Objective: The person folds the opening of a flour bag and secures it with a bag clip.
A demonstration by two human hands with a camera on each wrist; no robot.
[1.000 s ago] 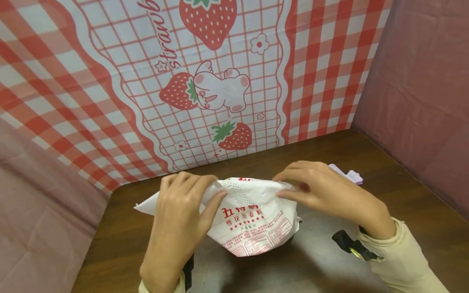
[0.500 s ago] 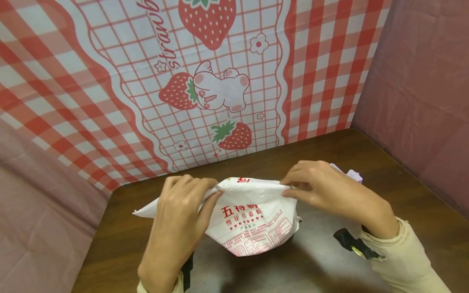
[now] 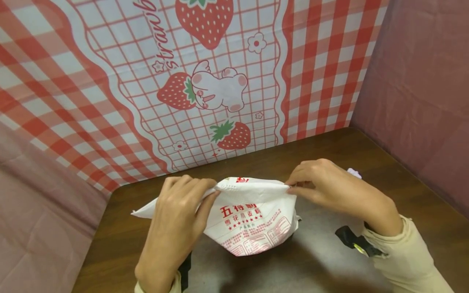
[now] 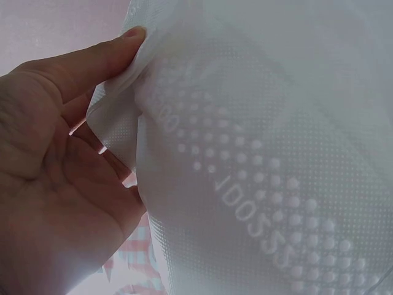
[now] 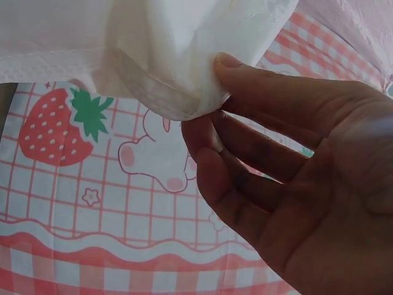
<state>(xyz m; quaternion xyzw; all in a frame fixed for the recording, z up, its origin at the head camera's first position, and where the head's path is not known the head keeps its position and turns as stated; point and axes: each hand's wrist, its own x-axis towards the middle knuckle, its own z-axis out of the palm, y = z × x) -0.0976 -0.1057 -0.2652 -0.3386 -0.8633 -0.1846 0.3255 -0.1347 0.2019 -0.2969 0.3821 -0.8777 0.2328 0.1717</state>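
Note:
A white flour bag [image 3: 249, 219] with red Chinese print stands at the middle of the table, its top edge folded over toward me. My left hand [image 3: 181, 215] pinches the folded edge on the left, thumb in front and fingers behind; a pointed corner of the bag sticks out past it. My right hand [image 3: 329, 185] pinches the right end of the same edge between thumb and fingers. In the left wrist view the bag [image 4: 258, 153] shows embossed dots and digits beside the left thumb. The right wrist view has the bag's edge [image 5: 166, 74] between thumb and forefinger.
A small pale purple object [image 3: 354, 173] lies behind the right hand on the brown wooden table [image 3: 124, 228]. A red-checked strawberry cloth [image 3: 220, 89] hangs at the back, with pink cloths [image 3: 421, 93] at both sides.
The bag's top edge has been pressed flatter and its fold drawn closed. My right hand has shifted slightly right along the edge, hiding more of the purple object.

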